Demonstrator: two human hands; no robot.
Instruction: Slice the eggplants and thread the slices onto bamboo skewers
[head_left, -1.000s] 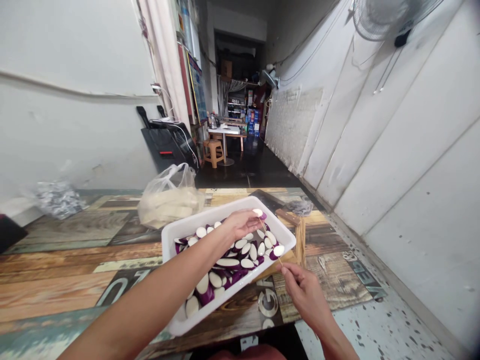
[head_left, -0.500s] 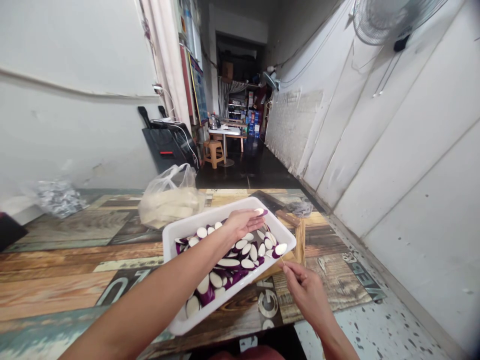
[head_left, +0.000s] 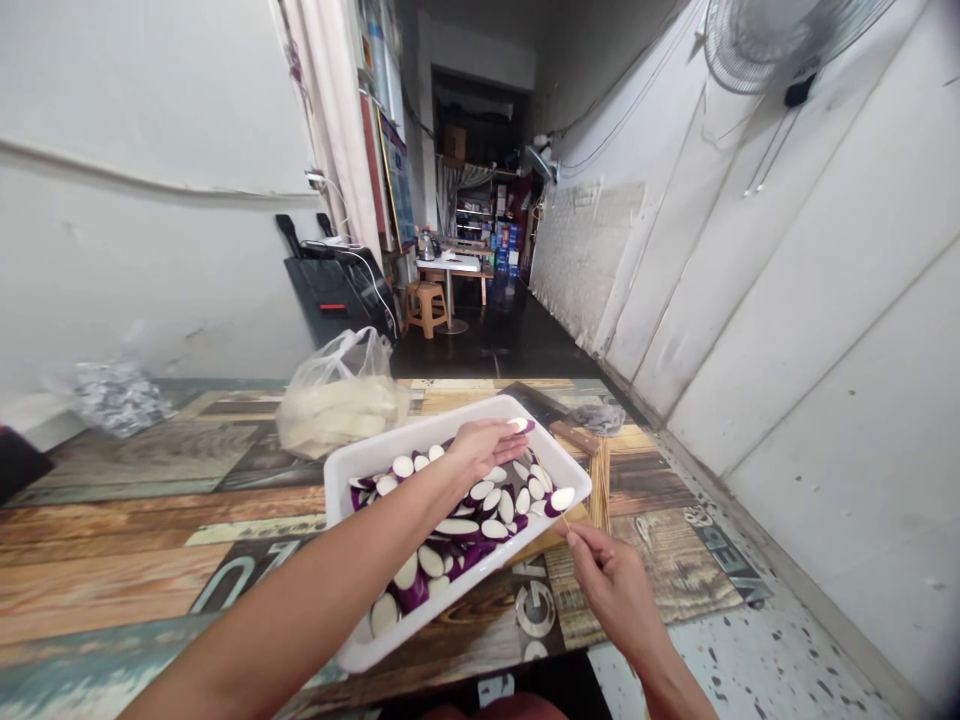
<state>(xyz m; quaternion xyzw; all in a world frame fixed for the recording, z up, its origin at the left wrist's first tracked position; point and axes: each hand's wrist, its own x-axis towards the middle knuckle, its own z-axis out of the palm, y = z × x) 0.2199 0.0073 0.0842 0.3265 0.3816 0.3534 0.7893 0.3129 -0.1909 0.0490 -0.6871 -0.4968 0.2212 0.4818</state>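
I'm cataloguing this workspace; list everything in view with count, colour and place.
Near table: one, multicoloured, foreground.
Tub: one, white, on near table.
Eggplant pieces: many, purple and white, mostly in tub.
Sticks: several, tan, right of tub.
Likely knife: one, brown handle, beyond tub's right end.
Crumpled item: one, grey, by knife.
Plastic bag: one, clear, behind tub's left.
Shiny pile: one, silver, far left.
Case: one, black, left background.
Curtain: one, pale, left.
Far table: one, white, background.
Stool: one, orange, beside far table.
Kettle: one, silver, on far table.
Boxes: several, mostly blue, background.
Fans: two, grey, right side.
Left hand: one, over tub, with eggplant piece.
Right hand: one, right of tub, pinching stick.
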